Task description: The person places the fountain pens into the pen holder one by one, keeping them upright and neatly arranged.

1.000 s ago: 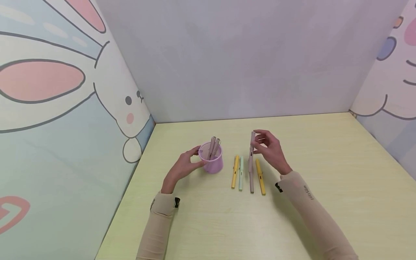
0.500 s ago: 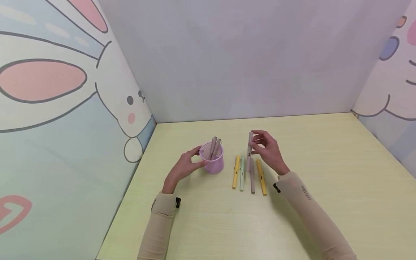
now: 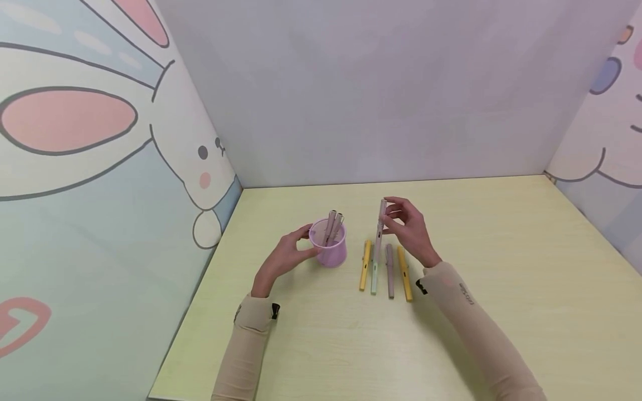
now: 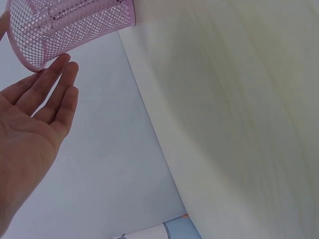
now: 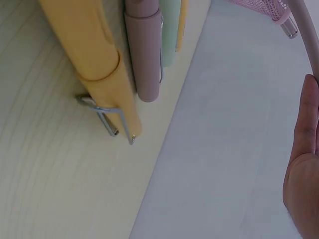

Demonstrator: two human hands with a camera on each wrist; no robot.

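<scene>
My left hand (image 3: 285,259) holds a pink mesh pen holder (image 3: 333,255) by its rim, thumb on the near side and fingers behind. Two mauve pens (image 3: 329,227) lean inside it. In the left wrist view, the fingertips touch the mesh cup (image 4: 89,25) near its rim. My right hand (image 3: 410,225) pinches a mauve pen (image 3: 379,234) near its top, holding it nearly upright over the row. Beneath, the mint green pen (image 3: 374,281) is partly hidden by it. Beside that lie a yellow pen (image 3: 365,266), another mauve pen (image 3: 390,273) and a second yellow pen (image 3: 405,275).
The pale wood table (image 3: 321,345) meets a plain grey wall (image 3: 381,100) at the back. A side wall (image 3: 110,239) with a cartoon rabbit stands at the left, and another printed wall (image 3: 597,139) at the right.
The right hand has moved left with the mauve pen, from above the lying mauve pen to above the mint green one. The left hand stays on the pen holder.
</scene>
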